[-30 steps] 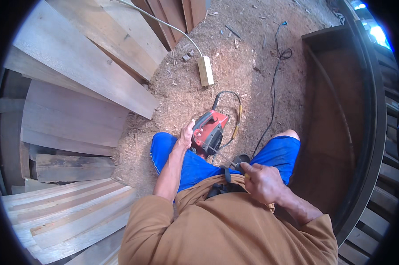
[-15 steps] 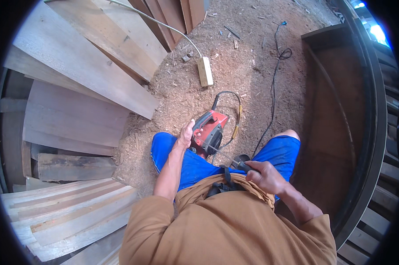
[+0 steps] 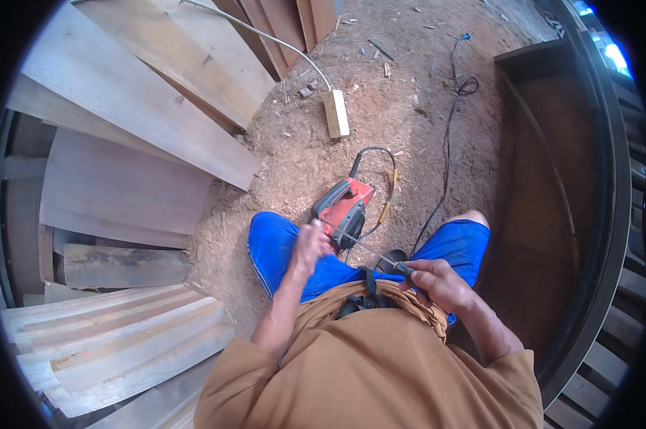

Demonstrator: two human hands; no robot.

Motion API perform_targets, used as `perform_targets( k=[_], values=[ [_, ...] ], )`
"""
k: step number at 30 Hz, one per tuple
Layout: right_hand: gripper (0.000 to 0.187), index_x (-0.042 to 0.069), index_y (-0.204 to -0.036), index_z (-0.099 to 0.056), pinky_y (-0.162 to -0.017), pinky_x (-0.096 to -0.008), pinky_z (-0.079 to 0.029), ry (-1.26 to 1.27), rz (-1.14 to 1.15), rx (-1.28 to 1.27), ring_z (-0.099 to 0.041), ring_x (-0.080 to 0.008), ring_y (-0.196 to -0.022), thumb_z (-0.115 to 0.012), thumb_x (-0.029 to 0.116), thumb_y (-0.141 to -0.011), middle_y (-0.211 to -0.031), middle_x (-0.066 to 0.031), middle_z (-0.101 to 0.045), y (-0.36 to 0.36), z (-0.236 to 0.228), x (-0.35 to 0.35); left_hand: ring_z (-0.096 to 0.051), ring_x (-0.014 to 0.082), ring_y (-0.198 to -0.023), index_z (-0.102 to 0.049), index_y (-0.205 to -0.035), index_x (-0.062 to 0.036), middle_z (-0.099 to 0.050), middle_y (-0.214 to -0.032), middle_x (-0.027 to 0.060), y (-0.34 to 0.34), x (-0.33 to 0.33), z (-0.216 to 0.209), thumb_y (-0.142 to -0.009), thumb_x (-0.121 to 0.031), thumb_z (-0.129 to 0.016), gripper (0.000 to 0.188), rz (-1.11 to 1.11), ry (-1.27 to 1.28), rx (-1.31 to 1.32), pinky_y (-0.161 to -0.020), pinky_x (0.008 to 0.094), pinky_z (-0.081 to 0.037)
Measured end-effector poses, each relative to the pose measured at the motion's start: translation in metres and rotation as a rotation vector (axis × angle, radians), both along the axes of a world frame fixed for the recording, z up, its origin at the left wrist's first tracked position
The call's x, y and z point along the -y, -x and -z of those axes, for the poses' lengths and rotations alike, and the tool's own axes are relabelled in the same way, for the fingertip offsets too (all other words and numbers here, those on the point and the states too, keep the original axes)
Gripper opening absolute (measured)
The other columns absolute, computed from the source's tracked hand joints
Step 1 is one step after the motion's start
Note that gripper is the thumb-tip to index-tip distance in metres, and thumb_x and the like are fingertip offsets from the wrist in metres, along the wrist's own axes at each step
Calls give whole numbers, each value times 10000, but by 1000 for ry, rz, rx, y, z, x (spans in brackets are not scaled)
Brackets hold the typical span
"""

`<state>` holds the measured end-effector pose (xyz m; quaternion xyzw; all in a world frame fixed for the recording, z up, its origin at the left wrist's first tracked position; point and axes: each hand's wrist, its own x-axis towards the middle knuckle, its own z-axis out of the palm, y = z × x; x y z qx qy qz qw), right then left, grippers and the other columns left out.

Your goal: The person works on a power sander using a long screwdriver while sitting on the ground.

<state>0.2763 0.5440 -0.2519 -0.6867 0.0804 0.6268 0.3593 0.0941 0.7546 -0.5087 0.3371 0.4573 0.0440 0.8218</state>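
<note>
A red and black power tool (image 3: 343, 212), which looks like an electric planer, rests on its side between my knees. My right hand (image 3: 437, 280) is closed around the dark handle of a screwdriver (image 3: 403, 269). Its long thin shaft slants up and left, with the tip at the planer's near side. Beside that tip is my left hand (image 3: 312, 248), slightly blurred, its fingers loosely stretched out and off the handle. Whether a fingertip touches the planer or the screwdriver tip I cannot make out.
A yellowish power strip (image 3: 336, 114) on a white cable lies ahead on the sawdust-covered ground. A black cord (image 3: 448, 143) with a blue plug runs along the right. Wooden boards (image 3: 122, 93) are stacked at left. A large dark wooden frame (image 3: 551, 179) stands at right.
My left hand has come off the planer's handle and moved slightly down and right. The right hand keeps the screwdriver against the planer, with its grip shifted a little.
</note>
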Motion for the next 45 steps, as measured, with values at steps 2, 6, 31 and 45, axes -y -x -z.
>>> perform_targets(
  k=[2, 6, 31, 45],
  values=[
    [491, -22, -1450, -535, -759, -456, -579, -290, -797, 759, -722, -325, -846, -579, 110, -980, -1078, -240, -725, 10, 11, 7, -721, 239, -717, -623, -1127, -57, -715, -890, 131, 9, 28, -12, -1032, -452, -637, 407, 40, 381, 100, -640, 412, -633],
    [491, -4, -1392, -572, -792, -493, -561, -80, -1201, 987, -705, -401, -895, -583, 129, -919, -1041, -215, -701, 36, -22, -24, -703, 220, -719, -622, -1118, -60, -690, -897, 82, -12, 43, -13, -1034, -395, -654, 347, -14, 537, 334, -684, 413, -639],
    [551, -12, -1522, -479, -798, -364, -548, -181, -392, 239, -676, -217, -934, -577, 123, -997, -1166, -131, -714, -10, -20, -14, -719, 229, -755, -611, -1154, 8, -732, -915, 112, 9, -12, 69, -1090, -416, -494, 444, 113, -608, -243, -690, 381, -585],
    [595, 92, -1422, -616, -742, -501, -576, -93, -1290, 829, -710, -406, -868, -618, 57, -828, -990, -199, -712, 1, -28, -30, -642, 135, -771, -629, -1326, -29, -717, -964, 67, -23, -33, 90, -1121, -521, -359, 597, 202, -305, 140, -699, 306, -549]
  ],
)
